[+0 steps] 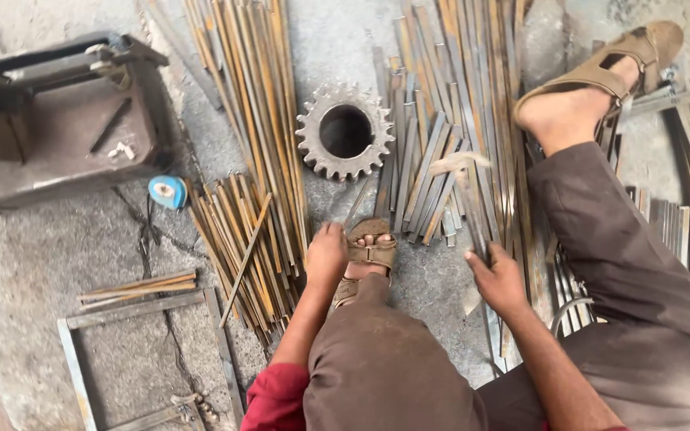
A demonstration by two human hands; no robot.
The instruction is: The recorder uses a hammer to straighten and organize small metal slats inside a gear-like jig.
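The person sat on the concrete floor (33,263) among cut metal. The right hand (498,278) was closed around a thin flat metal strip (468,209), whose upper end was blurred, just beside the heap of grey flat strips (425,172). The left hand (327,254) rested with fingers curled at the edge of a pile of short rusty rods (233,239), beside the sandalled left foot (369,251); whether it pinched a rod could not be told. A toothed gear wheel (345,131) lay between the piles. A blue tape measure (168,191) sat near a dark metal machine (61,112) at the floor's far left.
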